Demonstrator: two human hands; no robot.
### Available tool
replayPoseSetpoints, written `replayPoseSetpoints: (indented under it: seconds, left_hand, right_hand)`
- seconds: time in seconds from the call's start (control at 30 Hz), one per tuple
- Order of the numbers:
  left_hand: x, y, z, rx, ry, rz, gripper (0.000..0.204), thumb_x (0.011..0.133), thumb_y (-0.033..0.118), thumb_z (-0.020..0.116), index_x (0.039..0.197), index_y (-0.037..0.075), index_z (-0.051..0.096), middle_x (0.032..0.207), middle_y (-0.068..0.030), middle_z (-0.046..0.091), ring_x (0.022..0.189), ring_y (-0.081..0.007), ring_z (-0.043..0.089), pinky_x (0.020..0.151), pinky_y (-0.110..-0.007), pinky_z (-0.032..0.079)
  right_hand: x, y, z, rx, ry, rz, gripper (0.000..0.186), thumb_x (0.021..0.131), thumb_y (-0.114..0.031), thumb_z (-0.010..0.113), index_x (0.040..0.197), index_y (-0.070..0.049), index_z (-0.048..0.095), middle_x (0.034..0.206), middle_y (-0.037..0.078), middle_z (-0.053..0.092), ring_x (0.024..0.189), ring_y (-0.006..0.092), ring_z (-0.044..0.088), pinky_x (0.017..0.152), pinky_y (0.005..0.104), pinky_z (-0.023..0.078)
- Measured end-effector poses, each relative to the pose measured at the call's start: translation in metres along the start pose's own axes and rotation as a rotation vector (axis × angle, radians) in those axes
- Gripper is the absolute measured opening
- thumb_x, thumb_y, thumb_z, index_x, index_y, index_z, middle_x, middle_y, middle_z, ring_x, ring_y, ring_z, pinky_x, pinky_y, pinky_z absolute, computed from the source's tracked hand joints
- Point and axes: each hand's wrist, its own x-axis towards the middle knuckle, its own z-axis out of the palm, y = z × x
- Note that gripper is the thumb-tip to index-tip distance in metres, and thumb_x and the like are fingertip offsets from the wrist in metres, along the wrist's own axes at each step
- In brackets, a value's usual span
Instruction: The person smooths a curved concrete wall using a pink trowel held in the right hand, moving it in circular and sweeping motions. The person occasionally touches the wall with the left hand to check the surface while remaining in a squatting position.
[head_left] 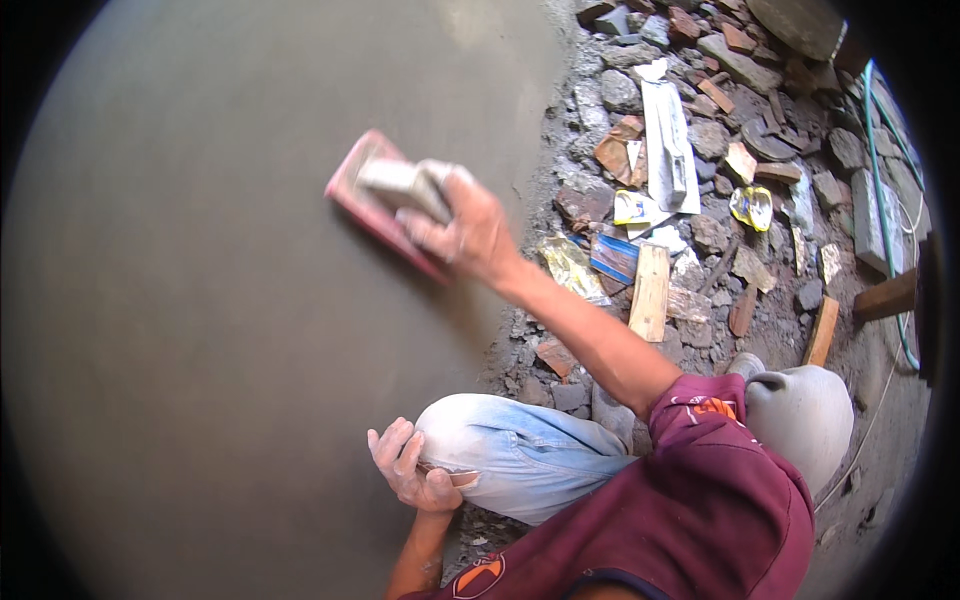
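Note:
My right hand point(458, 225) grips the pale handle of a red-rimmed plastering float point(360, 215), which lies on the smooth grey wet cement point(200, 250) near its right side. My left hand point(410, 465) is palm up beside my knee point(460, 430) in torn, faded jeans, its fingers apart and slightly curled, with nothing in them. My right arm stretches across from my maroon-sleeved shoulder.
Broken stone and brick rubble point(740, 120) borders the cement on the right. A steel trowel point(662, 130), a wood offcut point(650, 290) and crumpled wrappers point(570, 270) lie on it. A teal hose point(870, 130), concrete block point(872, 220) and timber piece point(880, 298) are at the far right.

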Motion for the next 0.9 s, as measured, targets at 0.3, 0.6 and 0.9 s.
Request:
replayPoseSetpoints:
  seconds: [0.3,0.6,0.9]
  left_hand:
    - [0.003,0.005,0.003,0.008,-0.021,0.005,0.047,0.101,0.035,0.036,0.121,0.0,0.059,0.127,-0.0186,0.059,0.122,-0.0334,0.056,0.118,-0.059,0.03]
    - [-0.003,-0.002,-0.006,0.049,-0.071,-0.023,0.047,0.101,0.034,0.035,0.122,-0.001,0.06,0.126,-0.019,0.061,0.121,-0.0345,0.056,0.119,-0.059,0.028]
    - [0.02,-0.01,0.019,-0.001,-0.086,-0.017,0.047,0.101,0.036,0.037,0.119,0.001,0.062,0.124,-0.0183,0.062,0.119,-0.0353,0.058,0.117,-0.059,0.029]
  right_hand:
    - [-0.037,0.05,-0.012,-0.08,0.251,0.404,0.053,0.097,-0.033,0.067,0.13,0.004,0.048,0.114,0.03,0.065,0.101,0.0436,0.067,0.088,0.0485,0.053]
    - [0.075,0.081,-0.019,-0.181,0.203,0.639,0.073,0.097,-0.046,0.057,0.143,0.004,0.03,0.115,0.036,0.065,0.106,0.0533,0.063,0.091,0.0572,0.05]
    - [0.007,0.058,0.01,-0.174,0.156,0.221,0.07,0.097,-0.036,0.058,0.142,0.01,0.029,0.107,0.037,0.066,0.092,0.0555,0.065,0.083,0.0624,0.051]
